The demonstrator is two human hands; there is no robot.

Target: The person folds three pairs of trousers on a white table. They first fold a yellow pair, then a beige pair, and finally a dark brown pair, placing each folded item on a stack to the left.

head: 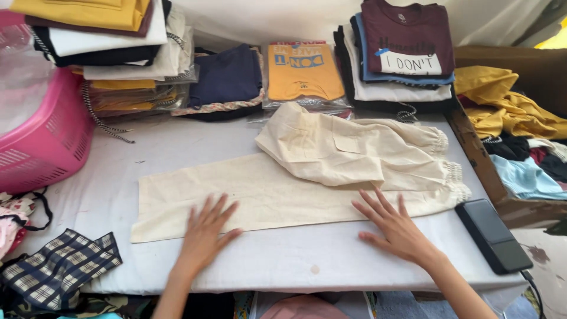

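Note:
Cream cloth trousers [307,177] lie partly folded across a white table [283,260], the upper part doubled over to the right with gathered cuffs at the right end. My left hand [207,230] rests flat, fingers spread, on the lower left edge of the cloth. Flat on the table at the cloth's lower right edge is my right hand [393,227], fingers also spread. Neither hand holds anything.
A black phone [493,235] lies at the right table edge. Stacks of folded shirts [112,41] [401,53], a navy garment [227,77] and a bagged yellow shirt [304,71] line the back. A pink basket [44,136] stands left, checked fabric [59,269] lower left, a box of clothes [520,130] right.

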